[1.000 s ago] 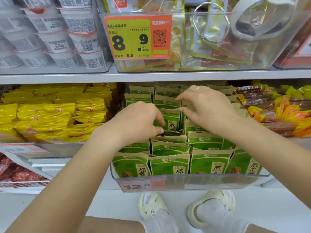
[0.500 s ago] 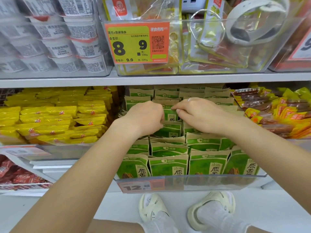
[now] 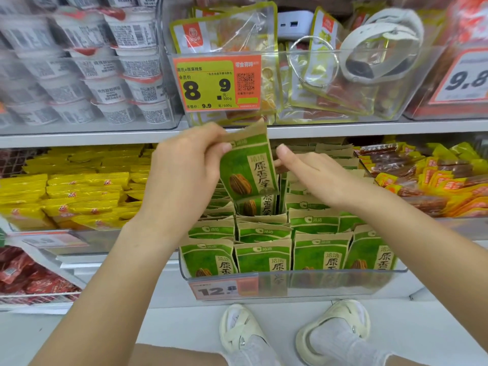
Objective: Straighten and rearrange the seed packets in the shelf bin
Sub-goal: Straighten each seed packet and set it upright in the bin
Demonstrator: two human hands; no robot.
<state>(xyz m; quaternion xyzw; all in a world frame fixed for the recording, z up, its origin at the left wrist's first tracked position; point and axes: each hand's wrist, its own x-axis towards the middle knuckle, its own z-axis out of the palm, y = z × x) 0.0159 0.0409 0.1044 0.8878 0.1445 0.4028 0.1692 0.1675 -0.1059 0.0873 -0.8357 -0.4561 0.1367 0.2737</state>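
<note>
- The left hand (image 3: pixel 184 167) pinches one green packet (image 3: pixel 248 165) by its kraft top edge, thumb in front and fingers behind, and holds it lifted clear above the rows at frame centre, tilted a little to the right.
- The right hand (image 3: pixel 314 173) sits just right of that packet, fingers loosely spread and reaching down among the packets in the middle of the bin; it does not seem to hold anything, though its fingertips are partly hidden behind the lifted packet.
- The bin (image 3: pixel 343 283) is the clear one at lower centre, with a price tag (image 3: pixel 224 289) on its front wall. The packets (image 3: pixel 264 257) stand in it in about four columns. The front rows are upright and fairly even; the rows behind them lean and overlap, and there is a gap below the lifted packet.
- Judged step: one packet taken out so the row can be evened and the packet slotted back.
- Risks from here:
  - A pinch on the top edge alone is a weak grip; the packet could swing or slip and drop into the bin crooked, or fall past the front wall to the floor.
  - With the gap open, the leaning neighbours may topple into it, closing the slot and undoing the row.
  - Pushing the packet back into tight rows could crease its top or knock the nearby packets out of line.
  - The right hand's forearm crosses the right columns; a careless sweep could tip those packets.
- The yellow packs (image 3: pixel 79 196) in the bin at middle left lie well apart.
</note>
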